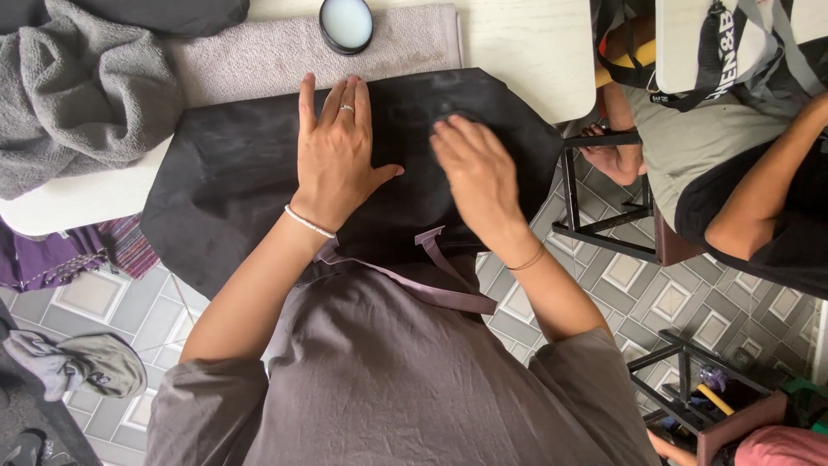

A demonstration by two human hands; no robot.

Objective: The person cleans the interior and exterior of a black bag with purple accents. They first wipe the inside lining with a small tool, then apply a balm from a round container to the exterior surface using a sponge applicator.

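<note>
On counter [517,52], black cloth [233,164] spread flat, front edge hanging off. Left hand [338,155] splayed wide, pressing cloth down; right hand [479,173] fingers bunched, rubbing near far edge. Round tin [346,23] beyond. Rubbing apparently underway; most of cloth unworked.

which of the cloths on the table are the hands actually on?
The black cloth: the left hand lies flat on it, the right hand touches it too. The crumpled grey towel and flat pale towel lie untouched.
</note>
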